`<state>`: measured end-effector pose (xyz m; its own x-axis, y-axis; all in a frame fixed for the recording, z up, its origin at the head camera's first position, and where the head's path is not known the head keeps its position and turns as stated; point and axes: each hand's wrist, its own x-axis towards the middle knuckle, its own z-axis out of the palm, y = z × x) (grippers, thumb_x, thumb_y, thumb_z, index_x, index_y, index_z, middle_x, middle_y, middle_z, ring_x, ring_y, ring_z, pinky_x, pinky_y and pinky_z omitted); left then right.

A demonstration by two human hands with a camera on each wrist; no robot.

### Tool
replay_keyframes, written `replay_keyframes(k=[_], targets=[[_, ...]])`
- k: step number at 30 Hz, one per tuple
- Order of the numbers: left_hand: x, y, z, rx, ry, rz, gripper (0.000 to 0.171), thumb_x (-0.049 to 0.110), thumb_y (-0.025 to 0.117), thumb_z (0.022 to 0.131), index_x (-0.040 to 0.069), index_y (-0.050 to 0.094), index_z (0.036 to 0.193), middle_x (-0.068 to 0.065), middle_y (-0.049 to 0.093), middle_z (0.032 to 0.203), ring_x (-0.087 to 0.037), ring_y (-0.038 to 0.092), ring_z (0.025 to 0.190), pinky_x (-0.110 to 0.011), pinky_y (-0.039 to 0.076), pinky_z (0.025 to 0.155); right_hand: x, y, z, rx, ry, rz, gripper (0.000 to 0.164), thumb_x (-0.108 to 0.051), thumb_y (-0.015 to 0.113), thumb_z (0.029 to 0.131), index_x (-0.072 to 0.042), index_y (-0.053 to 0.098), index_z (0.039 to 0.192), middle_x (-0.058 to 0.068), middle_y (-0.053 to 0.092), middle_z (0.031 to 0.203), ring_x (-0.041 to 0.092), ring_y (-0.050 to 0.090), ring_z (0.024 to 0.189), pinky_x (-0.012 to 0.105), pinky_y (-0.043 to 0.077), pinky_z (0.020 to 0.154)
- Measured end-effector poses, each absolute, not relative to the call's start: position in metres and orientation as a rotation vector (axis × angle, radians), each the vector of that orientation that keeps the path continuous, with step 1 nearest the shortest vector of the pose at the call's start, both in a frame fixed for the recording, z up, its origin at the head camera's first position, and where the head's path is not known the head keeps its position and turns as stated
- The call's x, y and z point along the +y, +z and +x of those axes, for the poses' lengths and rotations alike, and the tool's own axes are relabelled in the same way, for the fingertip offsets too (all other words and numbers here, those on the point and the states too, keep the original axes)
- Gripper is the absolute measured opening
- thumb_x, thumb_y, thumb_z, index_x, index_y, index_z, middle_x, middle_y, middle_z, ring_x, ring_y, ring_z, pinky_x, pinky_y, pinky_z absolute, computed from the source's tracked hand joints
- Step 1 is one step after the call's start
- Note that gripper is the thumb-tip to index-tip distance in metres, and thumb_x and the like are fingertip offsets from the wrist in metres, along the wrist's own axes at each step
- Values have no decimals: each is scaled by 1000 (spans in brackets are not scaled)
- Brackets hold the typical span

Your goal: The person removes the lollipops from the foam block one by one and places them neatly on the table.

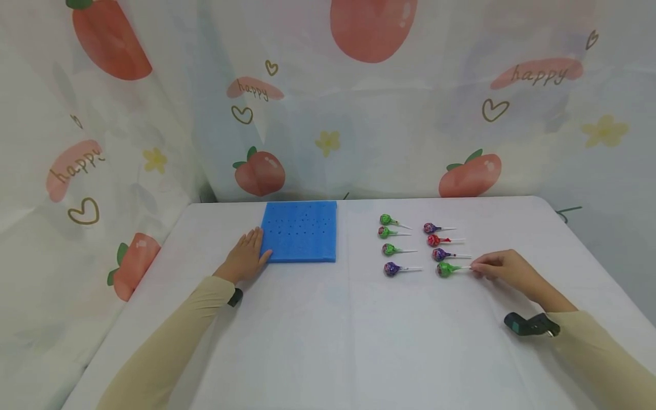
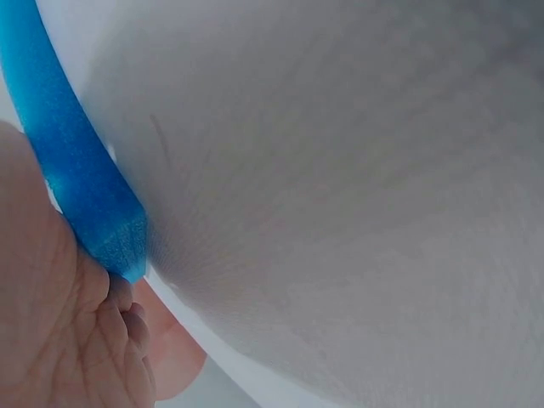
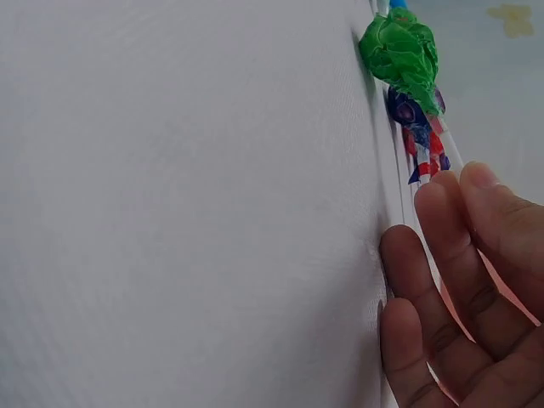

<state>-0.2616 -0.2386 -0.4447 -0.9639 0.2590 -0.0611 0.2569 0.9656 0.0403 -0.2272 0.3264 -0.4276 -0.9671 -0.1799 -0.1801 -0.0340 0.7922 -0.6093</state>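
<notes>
My right hand (image 1: 504, 270) pinches the white stick of a green-wrapped lollipop (image 1: 445, 269), the nearest of the right-hand column. In the right wrist view, thumb and index finger meet on that stick below the green lollipop (image 3: 399, 55). My left hand (image 1: 245, 259) rests with straight fingers along the left edge of a blue foam board (image 1: 302, 247), its thumb at the near corner. Rows of small holes dot the board's upper part. The left wrist view shows the board's edge (image 2: 93, 178) against the palm.
Beyond the held one lie a purple lollipop (image 1: 439, 254), a red lollipop (image 1: 434, 240) and another purple lollipop (image 1: 429, 228). A second column has several green lollipops (image 1: 389, 249) and a purple lollipop (image 1: 392, 269). A white cloth covers the table (image 1: 307, 341); a printed curtain (image 1: 389, 125) hangs behind.
</notes>
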Motion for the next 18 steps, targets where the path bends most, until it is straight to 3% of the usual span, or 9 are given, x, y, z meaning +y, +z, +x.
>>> replay_keyframes(k=[4,9,14,18], targets=[[-239,-445,-262,3050,57,404,69,36,35,101,-12,14,145,-28,17,153,-40,16,144,-50,14,118,329,-430,-228,2751,-919,-187,50,-44,60,88,1,68,109,4,69,88,10,52,74,18,47,61],[-239,-443,-260,3045,50,398,69,36,35,101,-12,14,145,-28,17,153,-40,16,144,-50,14,118,330,-431,-228,2779,-890,-226,37,-32,63,89,0,69,107,9,70,92,10,51,71,19,45,58],[-239,-443,-261,3039,40,387,69,37,35,101,-11,13,146,-27,16,154,-39,15,144,-49,13,119,330,-429,-227,2824,-856,-282,26,-22,66,87,-3,71,103,18,70,101,21,59,85,17,47,60],[-238,-443,-260,3044,44,394,68,35,35,101,-13,14,145,-28,16,153,-40,16,144,-50,14,118,331,-428,-227,2824,-843,-295,27,-23,68,86,-3,70,105,18,70,102,29,61,94,17,49,65]])
